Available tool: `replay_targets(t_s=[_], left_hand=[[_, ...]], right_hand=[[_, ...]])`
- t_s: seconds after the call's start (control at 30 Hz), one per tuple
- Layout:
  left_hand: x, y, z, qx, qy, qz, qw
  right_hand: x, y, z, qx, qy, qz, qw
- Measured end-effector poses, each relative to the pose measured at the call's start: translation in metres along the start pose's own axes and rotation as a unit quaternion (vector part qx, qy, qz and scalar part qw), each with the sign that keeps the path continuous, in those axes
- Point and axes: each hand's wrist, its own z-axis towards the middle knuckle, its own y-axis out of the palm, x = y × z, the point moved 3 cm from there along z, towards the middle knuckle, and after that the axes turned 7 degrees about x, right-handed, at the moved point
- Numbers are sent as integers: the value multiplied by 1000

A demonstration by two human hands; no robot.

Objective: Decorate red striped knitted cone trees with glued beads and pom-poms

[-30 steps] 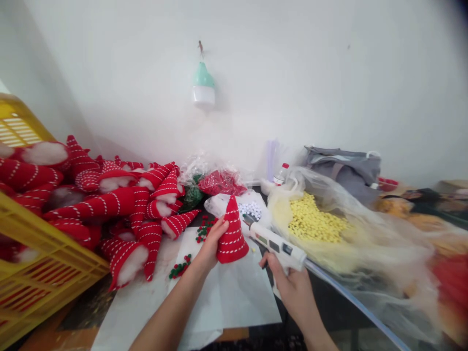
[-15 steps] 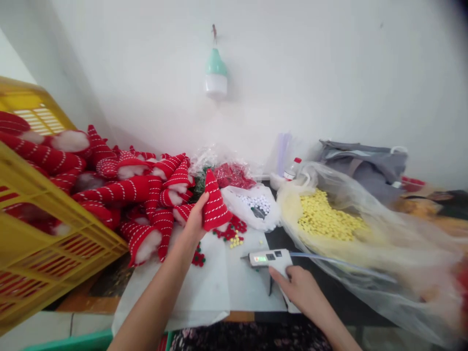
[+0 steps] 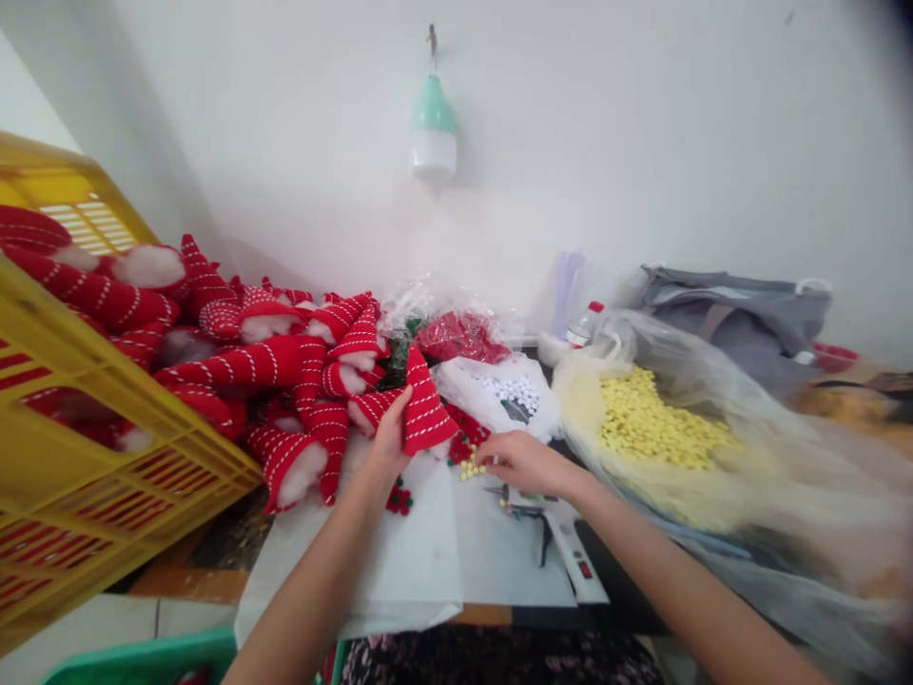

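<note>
A small craft workshop for handmade decorations. A yellow crate (image 3: 86, 381) spills dozens of identical red striped cones (image 3: 271, 366), beside bulk bags of yellow beads (image 3: 656, 423) and a glue gun (image 3: 571, 542) on the worktable (image 3: 214, 571)

Plain white wall (image 3: 642, 143) w/ a green-white hanging lamp (image 3: 433, 141); table (image 3: 206, 561) below, soft even light.

Bright even daylight, soft shadows, blurred stretched edges
</note>
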Motion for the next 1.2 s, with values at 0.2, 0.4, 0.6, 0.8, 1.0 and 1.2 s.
replay_targets(t_s=[0.2, 0.4, 0.6, 0.8, 1.0, 1.2], left_hand=[[-1, -4, 2, -8, -11, -8, 1000], [-4, -5, 3, -20, -22, -12, 999], [-5, -3, 1, -22, -28, -11, 999], [-9, -4, -1, -11, -30, 3, 999], [-12, -3, -2, -30, -48, 19, 998], [-16, -3, -3, -62, -54, 40, 996]], right_hand=[[17, 24, 34, -65, -25, -39, 997], [29, 25, 32, -17, 18, -90, 996], [38, 5, 22, 58, 66, 73, 993], [8, -15, 20, 204, 108, 270, 935], [-19, -20, 25, 273, 26, 152, 950], [-30, -12, 32, 290, -53, -43, 955]])
